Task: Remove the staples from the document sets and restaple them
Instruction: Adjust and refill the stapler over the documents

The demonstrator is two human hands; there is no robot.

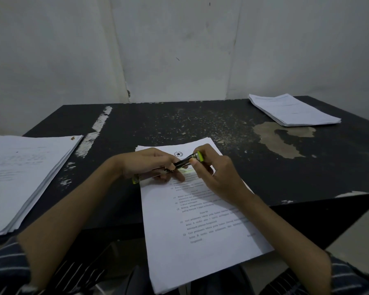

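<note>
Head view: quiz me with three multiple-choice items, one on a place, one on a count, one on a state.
1. The stapler is held above: A the centre document set; B an open drawer; C the floor.
2. Paper piles on the table: A one; B three; C five.
3. The stapler is: A lying untouched; B in one hand only; C gripped by both hands.

1 A: it sits over the set's printed top.
2 B: left stack, centre document set, far right stack.
3 C: left hand and right hand both curl round it.
</note>
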